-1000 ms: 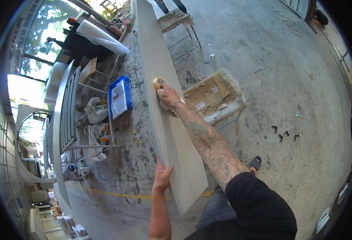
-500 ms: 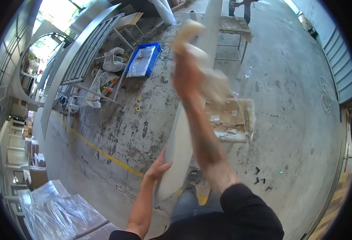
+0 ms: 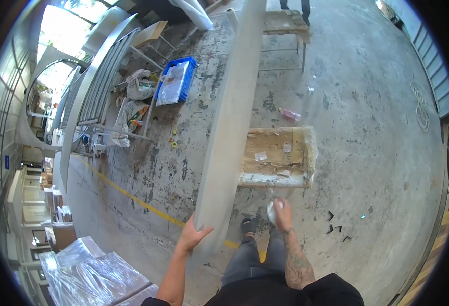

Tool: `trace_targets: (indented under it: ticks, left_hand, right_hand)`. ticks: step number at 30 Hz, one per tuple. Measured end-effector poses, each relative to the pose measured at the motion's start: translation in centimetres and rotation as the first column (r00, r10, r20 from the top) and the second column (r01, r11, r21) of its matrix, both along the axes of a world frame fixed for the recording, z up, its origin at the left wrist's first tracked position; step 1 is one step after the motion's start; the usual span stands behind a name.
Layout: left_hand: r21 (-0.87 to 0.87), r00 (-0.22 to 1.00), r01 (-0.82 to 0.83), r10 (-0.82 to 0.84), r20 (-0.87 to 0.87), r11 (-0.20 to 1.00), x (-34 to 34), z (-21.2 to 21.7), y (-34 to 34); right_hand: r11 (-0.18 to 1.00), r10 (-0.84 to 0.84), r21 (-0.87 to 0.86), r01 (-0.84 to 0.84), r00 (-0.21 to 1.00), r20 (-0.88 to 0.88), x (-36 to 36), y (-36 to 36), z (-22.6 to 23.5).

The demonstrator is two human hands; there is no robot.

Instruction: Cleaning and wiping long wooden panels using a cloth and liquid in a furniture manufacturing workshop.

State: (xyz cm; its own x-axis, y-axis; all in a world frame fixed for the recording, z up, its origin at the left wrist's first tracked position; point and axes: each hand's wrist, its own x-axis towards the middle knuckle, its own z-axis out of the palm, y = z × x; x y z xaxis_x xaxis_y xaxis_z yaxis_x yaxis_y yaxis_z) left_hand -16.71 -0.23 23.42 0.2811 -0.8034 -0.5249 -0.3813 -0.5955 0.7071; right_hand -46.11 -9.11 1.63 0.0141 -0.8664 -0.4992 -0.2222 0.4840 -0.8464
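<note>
A long, pale beam-like board (image 3: 229,112) stretches from my left side away to the top of the view. My left hand (image 3: 193,235) grips its near end, thumb on the upper face and fingers behind the left edge. My right hand (image 3: 283,216) is to the right of the board, above my legs and apart from it. Its fingers are closed round a crumpled white cloth (image 3: 272,211), partly hidden by the hand. Under the board's middle shows a worn, cardboard-covered stand (image 3: 275,148).
A farther stand (image 3: 285,21) is near the board's far end, with a person's legs (image 3: 306,9) behind. Left are a blue crate (image 3: 188,84), metal racks (image 3: 102,76) and plastic-wrapped boxes (image 3: 97,275). A pink bottle (image 3: 289,114) and small black brackets (image 3: 330,216) lie on the floor.
My right hand has come back from far along the board, with the cloth, to near my body on the right. My left hand keeps its grip at the near end.
</note>
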Motion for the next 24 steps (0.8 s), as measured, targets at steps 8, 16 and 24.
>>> trace_targets:
  ticks: [8, 16, 24]
  left_hand:
    - [0.063, 0.979, 0.1, -0.11, 0.171, 0.993, -3.2, -0.1, 0.5]
    - [0.56, 0.343, 0.515, -0.754, 0.56, 0.649, -0.2, -3.7, 9.1]
    - [0.437, 0.916, -0.175, -0.016, 0.4, 0.882, -5.4, 0.5, 2.5]
  right_hand:
    - [0.877, 0.245, 0.287, -0.386, 0.872, 0.425, 7.9, 11.0, -7.6]
    - [0.817, 0.11, 0.354, -0.455, 0.726, 0.679, 13.5, 18.9, -12.8]
    - [0.89, 0.196, 0.146, -0.433, 0.651, 0.733, 9.6, 14.5, -9.2]
